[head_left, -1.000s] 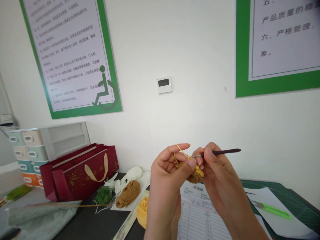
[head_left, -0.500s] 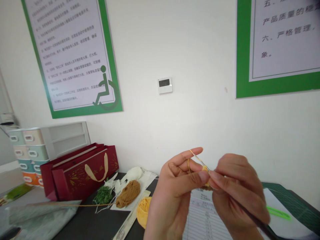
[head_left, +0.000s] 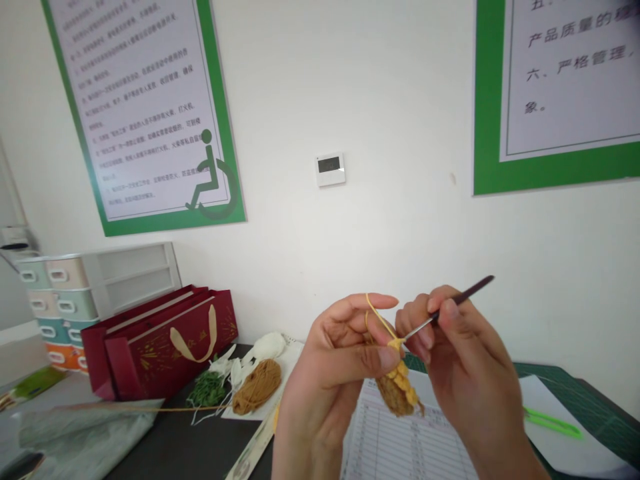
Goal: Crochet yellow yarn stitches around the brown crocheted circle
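Observation:
My left hand (head_left: pixel 334 363) is raised in front of the wall, thumb and fingers pinched on a small brown-and-yellow crochet piece (head_left: pixel 399 390) that hangs below them. Yellow yarn (head_left: pixel 376 313) loops over its stretched index finger. My right hand (head_left: pixel 457 353) is closed on a dark crochet hook (head_left: pixel 453 303), whose metal tip meets the top of the piece and whose handle points up to the right.
On the dark table lie a brown yarn ball (head_left: pixel 257 387), green (head_left: pixel 206 391) and white (head_left: pixel 267 347) yarn, a printed sheet (head_left: pixel 395 447) and green snips (head_left: pixel 553 422) on a cutting mat. Red gift bags (head_left: pixel 160 340) and small drawers (head_left: pixel 55 300) stand at the left, a plastic bag (head_left: pixel 75 433) in front.
The right hand has turned the hook, so its handle now points up-right instead of down-right. The crochet piece has come into view, hanging below my left fingers.

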The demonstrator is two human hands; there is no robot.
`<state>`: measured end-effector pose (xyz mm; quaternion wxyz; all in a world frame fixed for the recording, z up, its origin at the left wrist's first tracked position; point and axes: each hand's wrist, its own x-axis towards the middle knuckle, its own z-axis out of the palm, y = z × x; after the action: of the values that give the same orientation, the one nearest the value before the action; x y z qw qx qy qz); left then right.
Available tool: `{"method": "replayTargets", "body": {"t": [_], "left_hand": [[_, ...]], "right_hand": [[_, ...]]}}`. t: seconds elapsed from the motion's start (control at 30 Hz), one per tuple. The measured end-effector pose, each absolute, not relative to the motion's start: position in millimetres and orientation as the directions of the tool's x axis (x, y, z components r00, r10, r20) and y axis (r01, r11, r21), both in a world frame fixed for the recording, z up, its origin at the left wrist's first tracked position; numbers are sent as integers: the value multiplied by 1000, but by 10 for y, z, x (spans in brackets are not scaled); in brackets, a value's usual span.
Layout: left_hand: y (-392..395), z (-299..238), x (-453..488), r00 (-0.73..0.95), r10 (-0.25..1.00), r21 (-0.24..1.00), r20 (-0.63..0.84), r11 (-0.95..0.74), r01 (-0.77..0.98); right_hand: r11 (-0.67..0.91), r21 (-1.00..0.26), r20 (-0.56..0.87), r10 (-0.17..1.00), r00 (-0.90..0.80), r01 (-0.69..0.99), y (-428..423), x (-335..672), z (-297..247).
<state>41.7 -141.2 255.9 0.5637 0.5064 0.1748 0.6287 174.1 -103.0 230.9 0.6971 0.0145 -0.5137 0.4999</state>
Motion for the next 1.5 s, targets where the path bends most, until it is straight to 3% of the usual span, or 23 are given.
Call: {"method": "replayTargets", "body": {"t": [0.07, 0.13, 0.23, 0.33, 0.57, 0.87, 1.03, 1.5], "left_hand": [[-1416, 2555, 438, 78, 885, 800, 458, -372, -471], [-1435, 2567, 478, -15, 884, 810, 467, -434, -395], [-1473, 2597, 546, -96, 883, 809, 460, -461, -364], [-1490, 2605, 578, -117, 883, 809, 455, -465, -361], [-1429, 2552, 495, -36, 899, 835, 437, -420, -357], [-1444, 2592, 426, -49, 911, 852, 410, -401, -337], [-1438, 2585, 413, -33, 914, 854, 405, -391, -343], [-1456, 2590, 430, -63, 911, 847, 409, -404, -346]], "right_hand": [[455, -563, 701, 705, -108, -690, -1013, 1720, 2320], [523, -575, 730, 676, -104, -629, -984, 1701, 2305], [718, -483, 824, 566, 17, -502, -950, 1688, 2269], [794, -425, 865, 497, 62, -435, -944, 1689, 2254], [774, -459, 824, 554, 118, -436, -904, 1719, 2220], [750, -483, 829, 558, 40, -451, -840, 1846, 2240], [800, -412, 889, 458, 1, -436, -808, 1925, 2272], [973, -161, 987, 160, -19, -165, -935, 1971, 2341]]}}
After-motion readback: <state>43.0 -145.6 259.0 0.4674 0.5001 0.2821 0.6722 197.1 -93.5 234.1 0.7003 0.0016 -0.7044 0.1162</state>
